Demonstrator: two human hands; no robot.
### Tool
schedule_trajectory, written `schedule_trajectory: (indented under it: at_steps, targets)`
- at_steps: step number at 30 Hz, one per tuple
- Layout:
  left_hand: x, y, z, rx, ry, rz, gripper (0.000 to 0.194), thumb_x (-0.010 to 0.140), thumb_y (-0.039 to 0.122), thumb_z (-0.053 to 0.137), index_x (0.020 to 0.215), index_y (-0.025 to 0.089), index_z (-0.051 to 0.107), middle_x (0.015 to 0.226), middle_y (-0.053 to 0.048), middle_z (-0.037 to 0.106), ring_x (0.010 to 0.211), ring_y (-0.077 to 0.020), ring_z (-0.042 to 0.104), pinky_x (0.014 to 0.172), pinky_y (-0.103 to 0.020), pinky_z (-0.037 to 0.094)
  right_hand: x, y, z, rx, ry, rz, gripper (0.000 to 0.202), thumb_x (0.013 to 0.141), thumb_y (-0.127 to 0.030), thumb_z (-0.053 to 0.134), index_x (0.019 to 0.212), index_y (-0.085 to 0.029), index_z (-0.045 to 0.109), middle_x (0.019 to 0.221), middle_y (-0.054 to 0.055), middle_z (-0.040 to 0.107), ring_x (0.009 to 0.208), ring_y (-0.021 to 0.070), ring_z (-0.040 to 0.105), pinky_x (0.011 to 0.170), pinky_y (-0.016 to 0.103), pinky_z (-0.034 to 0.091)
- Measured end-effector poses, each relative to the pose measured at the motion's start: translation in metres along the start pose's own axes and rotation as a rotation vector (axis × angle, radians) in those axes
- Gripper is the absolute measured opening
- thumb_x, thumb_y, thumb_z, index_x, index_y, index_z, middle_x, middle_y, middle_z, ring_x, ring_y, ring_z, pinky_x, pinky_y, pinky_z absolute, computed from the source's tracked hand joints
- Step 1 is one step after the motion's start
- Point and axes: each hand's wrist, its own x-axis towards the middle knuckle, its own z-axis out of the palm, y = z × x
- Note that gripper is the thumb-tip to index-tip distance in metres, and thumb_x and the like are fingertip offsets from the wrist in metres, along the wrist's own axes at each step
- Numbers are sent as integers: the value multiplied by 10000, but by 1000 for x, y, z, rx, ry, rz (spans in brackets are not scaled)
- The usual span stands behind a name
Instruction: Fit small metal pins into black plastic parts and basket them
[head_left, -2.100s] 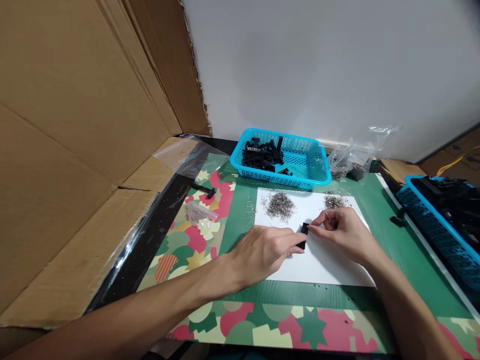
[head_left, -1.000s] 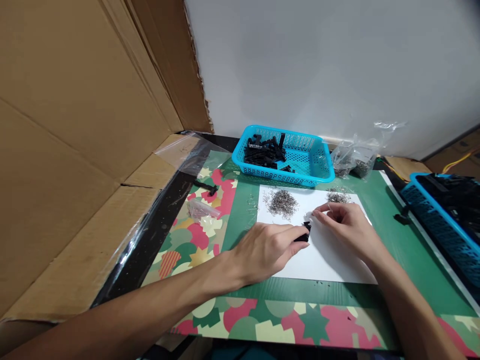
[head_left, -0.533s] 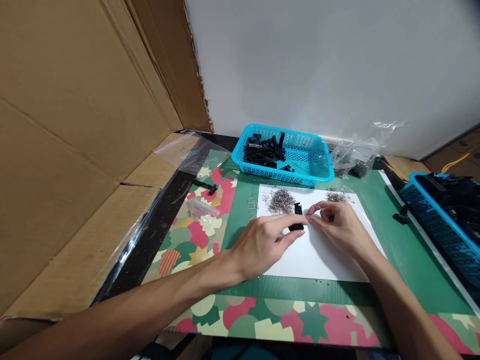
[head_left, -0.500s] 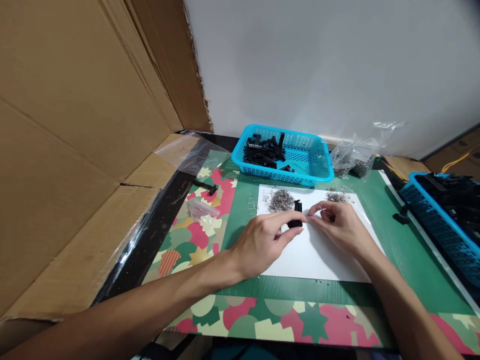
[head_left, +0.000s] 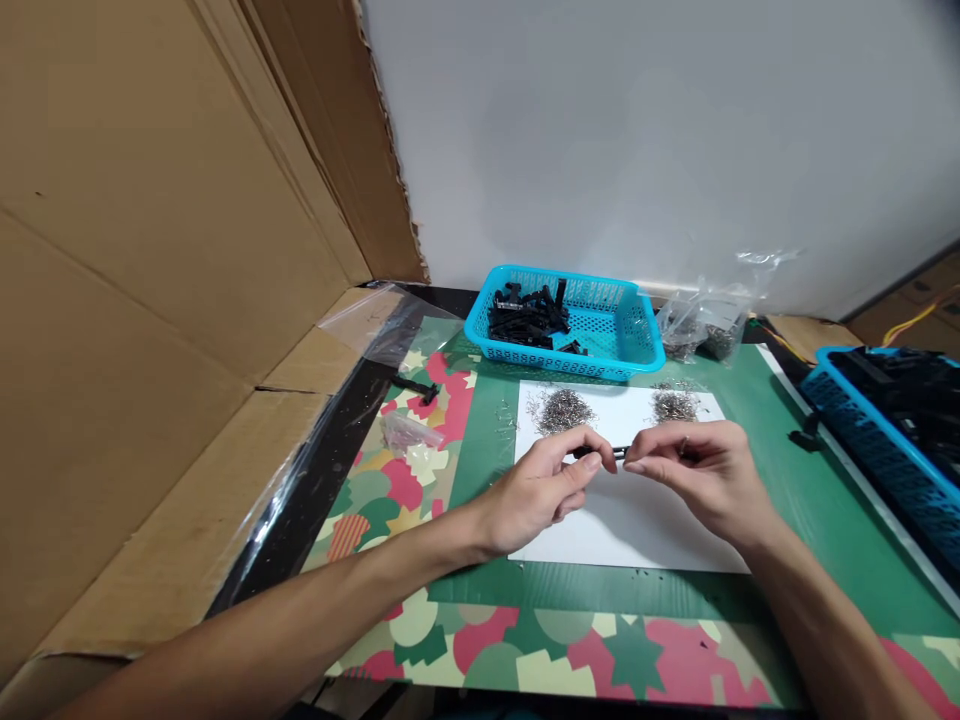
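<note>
A small black part [head_left: 619,453] spans the gap between my two hands above the white sheet [head_left: 637,520]. My left hand [head_left: 547,485] pinches its left end between thumb and fingers. Thumb and forefinger of my right hand [head_left: 701,475] close on its right end, and the curled fingers hide much of that side. Just behind my hands lie two piles of tiny metal pieces, a left pile [head_left: 564,410] and a right pile [head_left: 674,404], both on the sheet.
Beyond the sheet stands a blue basket [head_left: 566,366] with black parts. Another blue basket [head_left: 885,450], full of black parts, is at the right. Plastic bags [head_left: 720,335] stand at the back. A loose black part [head_left: 416,387] and small bag [head_left: 409,434] lie left.
The black part has turned from upright to roughly level. My right hand has come against it and now grips its right end. The view has shifted slightly.
</note>
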Motion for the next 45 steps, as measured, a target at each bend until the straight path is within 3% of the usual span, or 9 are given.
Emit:
schedule_trajectory:
  at_steps: [4, 7, 12, 17, 25, 33, 36, 41, 45]
  targets:
    - [-1, 2, 1, 2, -12, -25, 331, 1047, 542, 579, 1018, 216, 533, 690, 88, 296, 515, -72, 253, 432, -177, 169, 1, -1, 2, 23, -84, 10, 212, 879, -382, 827, 755, -210, 837, 733, 75, 791, 653, 213, 687, 625, 324, 543]
    - [0, 0, 0, 19, 16, -30, 361, 1031, 566, 598, 985, 217, 518, 718, 81, 316, 536, -70, 265, 448, -175, 181, 0, -1, 2, -2, -107, 2, 225, 893, -400, 810, 770, -215, 846, 751, 77, 793, 675, 221, 700, 656, 337, 560]
    - [-2, 1, -1, 139, 28, 22, 315, 1057, 522, 570, 1006, 214, 534, 704, 80, 336, 550, -82, 275, 486, -200, 235, -1, 0, 2, -69, -40, 14, 179, 867, -404, 832, 828, -233, 866, 566, 3, 606, 526, 136, 466, 524, 286, 397]
    - [-2, 6, -1, 487, 161, 180, 270, 1071, 451, 548, 993, 199, 606, 834, 18, 528, 700, -127, 459, 612, -239, 369, 0, -1, 2, -114, -6, 104, 272, 832, -468, 844, 936, -218, 871, 543, -57, 354, 538, 116, 297, 517, 284, 256]
    - [-3, 4, -2, 786, 229, 249, 224, 1090, 385, 526, 1044, 212, 660, 1010, -19, 618, 888, -179, 609, 818, -309, 468, 0, -3, 3, -96, -103, 180, 323, 886, -505, 769, 854, -190, 834, 590, -44, 359, 551, 115, 316, 511, 276, 243]
    - [-5, 2, -1, 820, 257, 201, 272, 1101, 338, 492, 1344, 258, 583, 1171, -57, 739, 1009, -231, 713, 868, -354, 562, 5, 14, -11, -84, 199, 280, 405, 778, -556, 838, 774, -155, 779, 554, -56, 374, 513, 106, 322, 493, 276, 244]
    - [-3, -3, -1, 879, 259, 164, 430, 1077, 326, 559, 1499, 254, 515, 1284, -98, 754, 1070, -267, 750, 899, -400, 592, 7, 17, -12, -105, 136, 359, 406, 745, -541, 853, 771, -144, 777, 548, -51, 400, 509, 100, 316, 483, 270, 210]
    - [0, -7, -1, 922, 242, 191, 332, 1065, 306, 613, 1377, 223, 691, 1376, -65, 749, 1243, -282, 720, 1045, -445, 570, 9, 15, -8, -200, 54, 394, 371, 724, -497, 816, 719, -130, 768, 502, -57, 368, 506, 95, 276, 482, 267, 155]
    - [0, -7, 1, 934, 230, 195, 337, 1050, 283, 641, 1370, 204, 714, 1370, -66, 752, 1254, -291, 722, 1044, -460, 582, 11, 14, -5, -264, 16, 422, 332, 727, -468, 771, 690, -138, 756, 497, -50, 380, 504, 98, 275, 476, 267, 161]
